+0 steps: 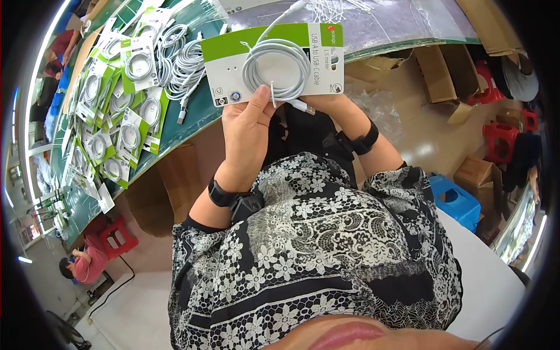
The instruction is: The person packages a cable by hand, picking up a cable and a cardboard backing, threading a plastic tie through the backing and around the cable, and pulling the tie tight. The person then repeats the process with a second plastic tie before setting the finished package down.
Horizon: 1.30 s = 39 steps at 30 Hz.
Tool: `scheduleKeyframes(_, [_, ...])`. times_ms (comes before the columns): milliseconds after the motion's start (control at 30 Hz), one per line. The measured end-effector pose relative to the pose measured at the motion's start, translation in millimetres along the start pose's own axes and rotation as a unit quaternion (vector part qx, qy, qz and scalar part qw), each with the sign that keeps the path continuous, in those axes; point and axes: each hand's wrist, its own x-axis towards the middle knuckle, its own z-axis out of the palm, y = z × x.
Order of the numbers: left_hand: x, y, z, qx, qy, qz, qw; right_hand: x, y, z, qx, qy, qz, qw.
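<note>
The left hand point(246, 131) pinched a rectangular green-and-white cardboard card point(220, 67) and coiled white cable point(249, 67), probably steadying both; the right hand point(331, 104) had its fingers hidden, unjudgeable.

A coiled white cable point(304, 71) lies against a held green and white card point(274, 67).

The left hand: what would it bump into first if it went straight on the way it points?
The left hand already meets the card it holds; beyond that, probably the green table, though depth is unclear.
</note>
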Motion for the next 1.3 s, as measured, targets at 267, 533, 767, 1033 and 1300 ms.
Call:
scheduleKeyframes(267, [8, 3, 7, 0.009, -0.008, 0.008, 1.0, -6, 6, 18, 0.121, 0.077, -0.006, 0.99])
scheduleKeyframes(533, [34, -10, -26, -0.061, 0.048, -0.032, 0.997, -15, -59, -48, -0.118, 0.005, 0.106, 0.987])
scheduleKeyframes(767, [22, -15, -19, -0.025, -0.02, -0.051, 0.998, 6, -51, -44, -0.246, 0.08, -0.119, 0.959])
scheduleKeyframes(1033, [14, -11, -23, 0.05, -0.045, -0.031, 0.997, 4, -52, -45, -0.177, 0.044, -0.137, 0.974])
scheduleKeyframes(1300, [11, -13, -19, 0.011, -0.028, -0.051, 0.998, -3, -66, -33, -0.192, 0.061, -0.094, 0.975])
